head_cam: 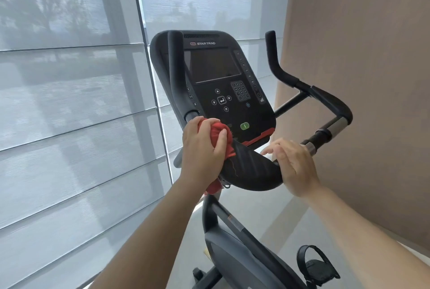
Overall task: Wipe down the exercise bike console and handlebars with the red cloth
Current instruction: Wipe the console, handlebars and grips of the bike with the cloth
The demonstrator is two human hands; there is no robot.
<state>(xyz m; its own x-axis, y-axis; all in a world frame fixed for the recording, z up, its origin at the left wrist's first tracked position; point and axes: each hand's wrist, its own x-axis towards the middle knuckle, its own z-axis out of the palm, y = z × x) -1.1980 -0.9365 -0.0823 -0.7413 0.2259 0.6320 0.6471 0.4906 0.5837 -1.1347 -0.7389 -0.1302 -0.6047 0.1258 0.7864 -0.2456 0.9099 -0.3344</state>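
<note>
The black bike console [216,79] with a dark screen and keypad stands in the middle of the view. My left hand [202,146] grips the bunched red cloth [220,132] and presses it onto the left handlebar [174,72] where that bar meets the padded centre grip [251,170]. A tail of the cloth hangs below my wrist. My right hand [293,163] rests on the right end of the centre grip, fingers curled over it, beside the metal sensor of the right handlebar [325,100].
A window with grey shades [69,102] fills the left side, close behind the console. A beige wall [360,79] runs along the right. Below are the bike frame [232,253] and a strapped pedal [314,265] over a pale floor.
</note>
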